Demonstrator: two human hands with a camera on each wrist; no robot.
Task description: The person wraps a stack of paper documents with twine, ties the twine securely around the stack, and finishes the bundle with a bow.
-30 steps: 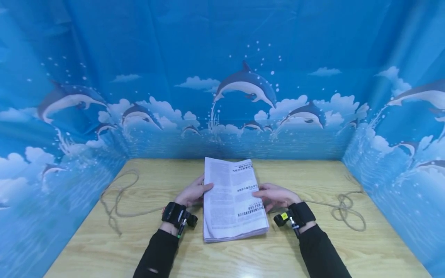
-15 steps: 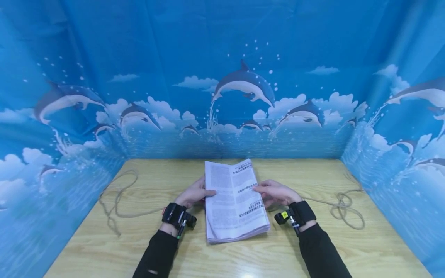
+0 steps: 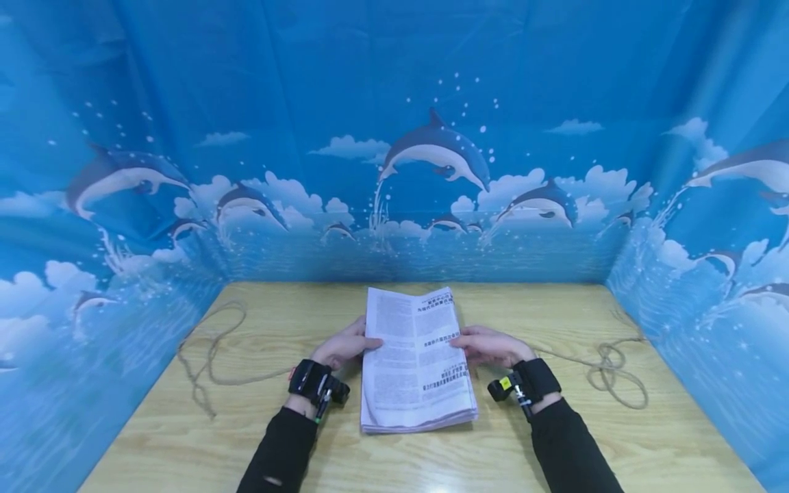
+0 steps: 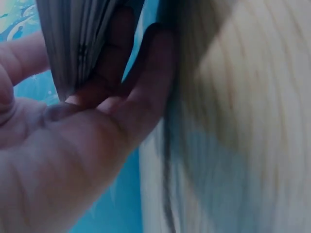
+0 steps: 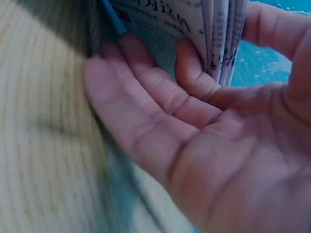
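Between my hands is a stack of folded newspapers [image 3: 401, 376], its top sheet creased down the middle. My left hand [image 3: 342, 346] grips the left edge, thumb on top and fingers underneath; the left wrist view shows those fingers [image 4: 146, 87] below the layered pages [image 4: 77, 43]. At the right edge my right hand [image 3: 493, 346] pinches the stack the same way, its fingers [image 5: 150, 92] under the printed sheets [image 5: 223, 39]. The stack appears lifted off the table, at least at its sides. A thin rope runs out from beneath it on both sides.
The left part of the rope [image 3: 212, 342] lies in a loose loop on the wooden table [image 3: 394, 472]. Its right part [image 3: 610, 373] is coiled near the table's right edge. A blue dolphin-print curtain [image 3: 308, 82] encloses the back and sides.
The newspaper stack has shifted slightly toward me, and its sheets have moved a little in my grip. Both hands still hold its edges. The rope lies as before.
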